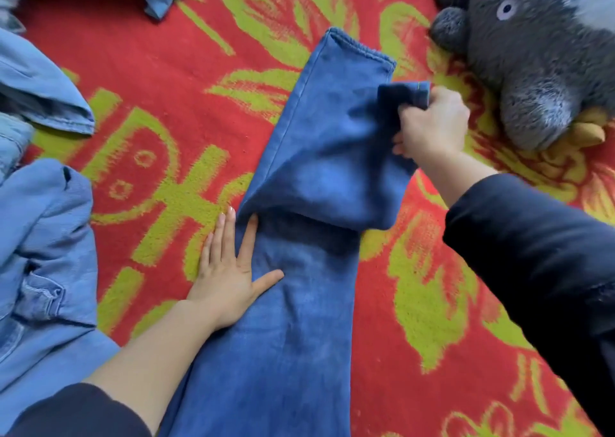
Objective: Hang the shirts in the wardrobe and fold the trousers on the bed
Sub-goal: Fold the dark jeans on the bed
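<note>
Right hand (429, 127) grips the trousers' (299, 320) hem; left hand (229, 270) presses flat, fingers spread, on their edge.

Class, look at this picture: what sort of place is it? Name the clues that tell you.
Probably a bedroom, on a bed: a red and green blanket under blue trousers, with a grey plush toy nearby.

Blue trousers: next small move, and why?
Probably the right hand draws its gripped hem out level with the flat hem: the trousers bulge slack just beyond the left hand, which presses them flat.
</note>
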A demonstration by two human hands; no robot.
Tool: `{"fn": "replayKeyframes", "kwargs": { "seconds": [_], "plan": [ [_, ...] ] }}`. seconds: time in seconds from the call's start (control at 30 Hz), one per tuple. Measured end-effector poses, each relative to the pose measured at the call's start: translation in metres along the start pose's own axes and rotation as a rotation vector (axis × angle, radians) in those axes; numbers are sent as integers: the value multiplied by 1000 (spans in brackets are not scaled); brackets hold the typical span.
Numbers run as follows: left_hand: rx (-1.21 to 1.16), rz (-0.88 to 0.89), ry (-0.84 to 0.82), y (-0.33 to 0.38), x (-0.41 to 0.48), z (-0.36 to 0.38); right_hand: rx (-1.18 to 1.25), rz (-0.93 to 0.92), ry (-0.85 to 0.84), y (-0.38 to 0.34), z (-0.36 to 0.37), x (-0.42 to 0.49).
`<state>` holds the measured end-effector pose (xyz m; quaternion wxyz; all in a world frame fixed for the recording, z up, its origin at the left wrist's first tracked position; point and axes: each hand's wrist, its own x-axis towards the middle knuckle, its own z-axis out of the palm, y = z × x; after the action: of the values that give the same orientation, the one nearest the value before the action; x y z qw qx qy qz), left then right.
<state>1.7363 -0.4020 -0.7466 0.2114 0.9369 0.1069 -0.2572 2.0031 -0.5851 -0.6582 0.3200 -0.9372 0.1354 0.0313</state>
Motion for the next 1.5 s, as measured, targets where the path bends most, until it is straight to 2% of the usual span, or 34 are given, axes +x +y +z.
{"fn": "replayKeyframes", "kwargs": {
  "seconds": [0.1,0.2,0.3,0.37,0.4,0.47,0.53,0.6,0.7,0.77,0.83,0.93,1.03,1.17,1.23,1.33,1.5],
  "plan": [
    [-29,7,-20,-2,2,-1,93,-64,83,-50,9,37],
    [-38,16,-27,-3,4,-3,95,-61,36,-84,27,41],
    [-29,11,-43,-3,4,-3,161,-46,-249,-78,55,24],
    [-24,11,-48,-3,5,-5,88,-81,-407,-56,73,10],
    [-25,13,-51,-4,5,-5,4,-101,-404,-46,81,7],
    [-26,16,-59,-4,4,-6,-214,-108,-254,-30,88,7],
    [-38,11,-60,-4,4,-6,-307,-42,-107,-18,89,10],
    [-43,8,-62,-4,5,-6,-211,27,-124,-10,88,13],
    [-83,26,-27,-6,2,-4,-113,-76,-133,-10,81,14],
    [-176,38,71,-6,0,-4,-63,-142,-34,-8,76,15],
    [-306,8,193,-6,11,-7,-3,-94,1,3,76,18],
    [-270,-40,294,-6,59,-21,45,37,-88,22,83,30],
    [-168,-97,244,-3,96,-34,213,49,-149,15,80,42],
    [-260,-80,190,-5,98,-39,291,-68,14,-9,74,58],
    [-283,-78,188,-7,97,-41,295,-14,54,-5,78,63],
    [-269,-63,188,-7,97,-40,343,154,-151,8,85,63],
    [-243,-47,193,-8,99,-39,509,212,-244,9,77,48]
  ]
}}
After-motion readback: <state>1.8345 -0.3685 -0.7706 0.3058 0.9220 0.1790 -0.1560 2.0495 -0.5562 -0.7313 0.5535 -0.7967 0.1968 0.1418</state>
